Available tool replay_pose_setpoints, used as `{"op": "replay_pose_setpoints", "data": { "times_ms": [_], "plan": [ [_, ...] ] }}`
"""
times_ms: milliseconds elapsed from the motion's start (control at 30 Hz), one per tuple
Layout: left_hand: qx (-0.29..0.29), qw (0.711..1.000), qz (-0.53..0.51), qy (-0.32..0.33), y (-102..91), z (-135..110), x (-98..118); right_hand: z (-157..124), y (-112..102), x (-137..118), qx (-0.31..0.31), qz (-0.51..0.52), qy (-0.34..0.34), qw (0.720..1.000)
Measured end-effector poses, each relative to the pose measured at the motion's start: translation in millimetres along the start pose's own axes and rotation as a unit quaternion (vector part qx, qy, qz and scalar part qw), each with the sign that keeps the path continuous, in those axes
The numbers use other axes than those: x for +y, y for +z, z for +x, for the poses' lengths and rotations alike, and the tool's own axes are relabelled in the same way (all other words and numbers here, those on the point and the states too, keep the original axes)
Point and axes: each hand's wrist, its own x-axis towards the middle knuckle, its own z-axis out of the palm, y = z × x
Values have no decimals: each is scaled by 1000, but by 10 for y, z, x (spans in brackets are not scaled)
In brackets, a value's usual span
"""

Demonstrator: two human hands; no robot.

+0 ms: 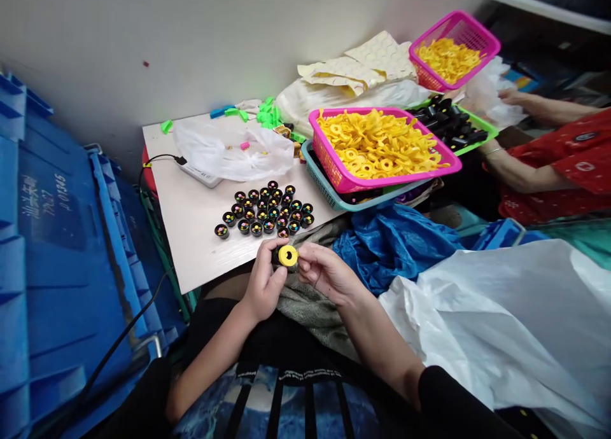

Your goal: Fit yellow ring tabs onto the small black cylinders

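My left hand (262,281) is shut on a small black cylindrical part (279,256), which has a yellow ring (287,256) on its end. The fingertips of my right hand (324,273) press against the ring's right edge. Just beyond my hands, several similar black parts (263,211) stand grouped on a white board (195,235). Each shows a small coloured centre. A pink basket (344,175) heaped with yellow rings (377,145) sits farther up the board, out of reach of my fingers.
A co-worker's red sleeve (548,165) and hands work at the right, beside a green tray of black parts (451,124). A second pink basket (453,51) holds yellow rings. Blue crates (57,254) stand at the left; blue and white plastic bags (496,324) lie at the right.
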Motion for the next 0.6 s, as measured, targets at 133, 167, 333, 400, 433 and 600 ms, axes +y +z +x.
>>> {"op": "replay_pose_setpoints", "data": {
  "times_ms": [133,167,333,400,433,600],
  "plan": [
    [12,998,62,28,26,18,24,11,21,53,15,-8,-27,999],
    [15,997,71,31,32,22,31,16,16,61,14,-7,-31,999],
    [17,995,93,44,47,38,71,20,-33,99,9,-19,-27,999],
    [12,993,99,56,48,44,92,11,-44,115,11,-27,-44,999],
    [8,992,106,66,50,46,102,7,-45,122,7,-29,-58,998],
    [15,971,193,138,84,52,113,26,-2,188,-97,-51,-57,992]
  ]
}}
